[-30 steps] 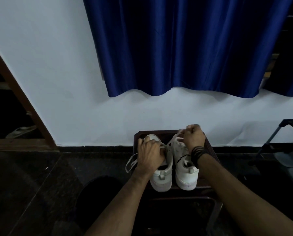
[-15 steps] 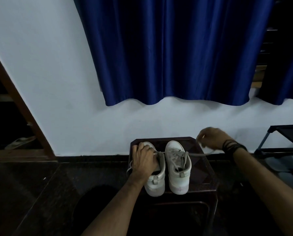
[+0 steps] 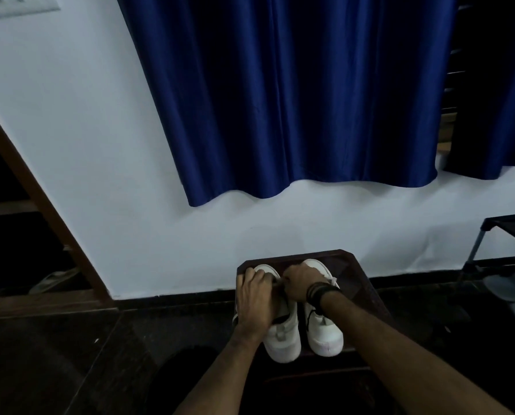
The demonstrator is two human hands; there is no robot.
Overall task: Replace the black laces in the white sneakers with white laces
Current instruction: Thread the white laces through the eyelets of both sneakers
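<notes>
Left hand (image 3: 254, 298) curls over the left sneaker (image 3: 281, 333); right hand (image 3: 302, 284) closes beside it, grasp hidden

dim indoor shot, low exposure overall. white wall (image 3: 85, 139) is the brightest area, evenly lit w/ a cool bluish cast, no visible light source. dark floor (image 3: 40, 354) nearly crushed to black, little detail. blue curtain (image 3: 295, 94) has soft sheen on folds, deep shadow between them. white sneakers (image 3: 283, 339) read grey-ish. wide-angle distortion: door frame (image 3: 34, 190) leans at left edge. slight softness/noise throughout, no glare.
</notes>
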